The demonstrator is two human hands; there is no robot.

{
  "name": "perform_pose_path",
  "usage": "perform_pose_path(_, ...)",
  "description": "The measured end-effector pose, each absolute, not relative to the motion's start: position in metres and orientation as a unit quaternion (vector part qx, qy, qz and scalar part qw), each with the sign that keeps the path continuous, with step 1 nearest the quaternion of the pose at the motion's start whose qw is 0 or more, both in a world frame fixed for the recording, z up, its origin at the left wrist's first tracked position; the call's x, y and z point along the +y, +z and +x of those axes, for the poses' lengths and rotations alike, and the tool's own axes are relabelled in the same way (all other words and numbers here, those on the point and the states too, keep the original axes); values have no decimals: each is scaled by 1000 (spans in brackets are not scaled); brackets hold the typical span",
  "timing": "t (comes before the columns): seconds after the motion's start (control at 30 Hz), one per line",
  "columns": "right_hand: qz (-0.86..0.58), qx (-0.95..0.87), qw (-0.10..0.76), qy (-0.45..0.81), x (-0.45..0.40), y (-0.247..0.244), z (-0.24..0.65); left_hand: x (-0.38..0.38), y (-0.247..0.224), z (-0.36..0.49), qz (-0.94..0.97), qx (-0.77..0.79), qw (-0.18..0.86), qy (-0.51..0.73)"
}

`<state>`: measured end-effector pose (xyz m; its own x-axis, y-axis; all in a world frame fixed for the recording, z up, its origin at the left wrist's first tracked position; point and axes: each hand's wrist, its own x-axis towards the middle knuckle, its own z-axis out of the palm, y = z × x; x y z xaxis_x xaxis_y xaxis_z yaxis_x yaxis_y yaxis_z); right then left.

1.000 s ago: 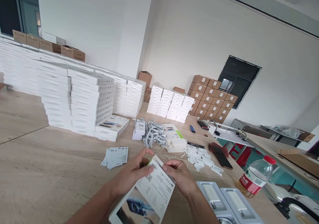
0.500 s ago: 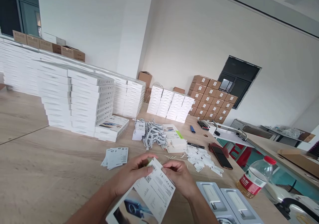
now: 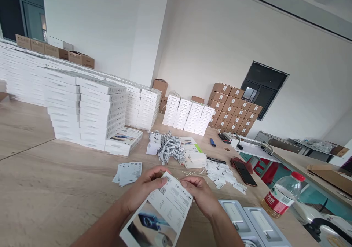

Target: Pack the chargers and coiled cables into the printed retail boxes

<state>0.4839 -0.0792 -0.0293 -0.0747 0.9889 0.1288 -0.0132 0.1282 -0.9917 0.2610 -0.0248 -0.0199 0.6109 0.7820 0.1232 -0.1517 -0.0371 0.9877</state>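
Observation:
A white printed box (image 3: pixel 162 217) with a picture of a blue device on its face is held tilted over the near part of the table. My left hand (image 3: pixel 145 186) grips its far left edge, the thumb lying on the printed face. At the far right corner, my right hand (image 3: pixel 202 195) is closed, thumb and fingertips pinched on the edge; whether a small piece is also between them is hidden. Left of the hands lies a small pile of printed cards (image 3: pixel 128 173). Loose white paper slips (image 3: pixel 222 173) lie beyond my right hand.
Stacked white boxes (image 3: pixel 93 111) rise at the left. Bundled grey cables (image 3: pixel 171 148) and flat printed packaging (image 3: pixel 192 153) lie ahead. To the right are a phone (image 3: pixel 244 172), a red-capped bottle (image 3: pixel 283 195) and open trays (image 3: pixel 255 221) holding white devices.
The box has turned slightly, its printed face showing more fully and its far edge looking flatter. Both hands stay on it, with small finger shifts.

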Motion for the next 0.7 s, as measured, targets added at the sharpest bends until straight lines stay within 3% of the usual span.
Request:
perform_pose_path(0.47,-393,-541,542,509,-80,-33,480,-17,-17,258,524,256,685,437)
perform_pose_path(0.7,-402,-480,534,569,-80,-39,464,-12,-20,262,486,303,646,505)
